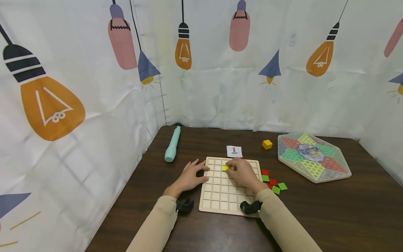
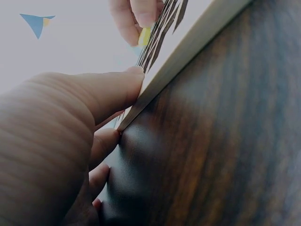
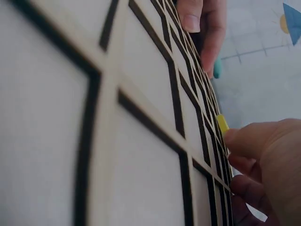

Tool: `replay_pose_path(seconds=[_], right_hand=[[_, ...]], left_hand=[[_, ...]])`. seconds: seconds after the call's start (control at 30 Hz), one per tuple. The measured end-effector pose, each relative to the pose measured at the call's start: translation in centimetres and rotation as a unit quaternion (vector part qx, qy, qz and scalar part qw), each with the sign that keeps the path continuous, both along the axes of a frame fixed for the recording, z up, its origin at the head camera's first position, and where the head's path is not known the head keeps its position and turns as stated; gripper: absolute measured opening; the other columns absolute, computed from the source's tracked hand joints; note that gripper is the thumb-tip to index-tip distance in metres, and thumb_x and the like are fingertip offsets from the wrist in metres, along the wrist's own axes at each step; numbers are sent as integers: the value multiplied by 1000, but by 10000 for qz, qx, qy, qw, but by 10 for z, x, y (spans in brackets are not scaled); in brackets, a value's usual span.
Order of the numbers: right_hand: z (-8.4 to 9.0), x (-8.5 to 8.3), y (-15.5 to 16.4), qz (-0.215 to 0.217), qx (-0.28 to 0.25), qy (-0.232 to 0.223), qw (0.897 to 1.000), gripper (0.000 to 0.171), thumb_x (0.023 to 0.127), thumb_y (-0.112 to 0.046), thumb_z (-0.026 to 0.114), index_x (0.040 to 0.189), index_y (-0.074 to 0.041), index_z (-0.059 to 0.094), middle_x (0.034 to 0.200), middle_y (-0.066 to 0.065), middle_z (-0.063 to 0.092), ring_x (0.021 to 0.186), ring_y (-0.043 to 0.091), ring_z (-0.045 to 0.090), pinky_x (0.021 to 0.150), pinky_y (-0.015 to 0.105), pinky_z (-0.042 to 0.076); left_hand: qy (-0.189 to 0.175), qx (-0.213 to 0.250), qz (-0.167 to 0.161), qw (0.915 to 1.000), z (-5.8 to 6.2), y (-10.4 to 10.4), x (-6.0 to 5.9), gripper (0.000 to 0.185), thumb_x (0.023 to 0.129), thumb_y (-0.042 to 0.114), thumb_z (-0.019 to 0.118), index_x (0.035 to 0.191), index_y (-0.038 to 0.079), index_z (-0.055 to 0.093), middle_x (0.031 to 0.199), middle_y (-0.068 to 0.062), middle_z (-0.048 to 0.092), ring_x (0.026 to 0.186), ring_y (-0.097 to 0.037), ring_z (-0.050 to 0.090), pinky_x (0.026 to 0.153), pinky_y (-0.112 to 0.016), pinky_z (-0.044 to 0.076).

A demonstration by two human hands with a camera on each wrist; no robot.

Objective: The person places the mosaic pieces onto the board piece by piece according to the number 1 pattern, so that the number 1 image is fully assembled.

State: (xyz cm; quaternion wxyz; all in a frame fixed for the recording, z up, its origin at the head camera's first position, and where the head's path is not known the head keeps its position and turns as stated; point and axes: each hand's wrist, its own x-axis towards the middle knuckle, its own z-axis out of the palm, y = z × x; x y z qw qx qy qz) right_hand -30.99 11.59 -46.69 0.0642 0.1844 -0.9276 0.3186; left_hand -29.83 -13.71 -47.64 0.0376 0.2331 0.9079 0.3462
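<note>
Dark wooden table [image 1: 315,217] before a lamp-print curtain, my left hand [image 1: 188,176] lay spread, steadying the grid board's [image 1: 220,199] left edge, my right hand [image 1: 244,173] pinched a yellow tile [image 1: 225,168] over an upper cell.

Long beige sleeves [image 1: 280,224] cover both arms, with a small black camera [image 1: 251,207] strapped at each wrist.
</note>
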Motion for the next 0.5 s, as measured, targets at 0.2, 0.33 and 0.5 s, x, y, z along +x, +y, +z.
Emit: replay_pose_path(seconds=[0.2, 0.33, 0.5], right_hand=[[-2, 0, -3, -75, 80, 93, 9999, 25, 87, -14, 74, 112, -9, 74, 105, 1, 63, 73, 12, 49, 64, 28, 44], [-5, -2, -3, -53, 37, 166, 9998, 23, 87, -13, 74, 109, -10, 75, 103, 1, 63, 72, 12, 49, 63, 28, 43], [-6, -3, -2, 57, 30, 196, 9998, 21, 87, -14, 73, 108, -12, 75, 98, -1, 61, 70, 13, 47, 61, 28, 42]], left_hand=[[43, 25, 0, 10000, 2, 2, 1, 37, 93, 26, 68, 129, 15, 63, 155, -9, 37, 148, -34, 17, 119, -55, 2], [31, 19, 2, 10000, 1, 1, 1, 37, 93, 26, 68, 129, 15, 63, 155, -9, 37, 148, -34, 17, 119, -55, 3], [24, 21, 19, 10000, 0, 0, 1, 37, 93, 26, 68, 129, 16, 63, 155, -8, 36, 149, -32, 16, 120, -55, 2]])
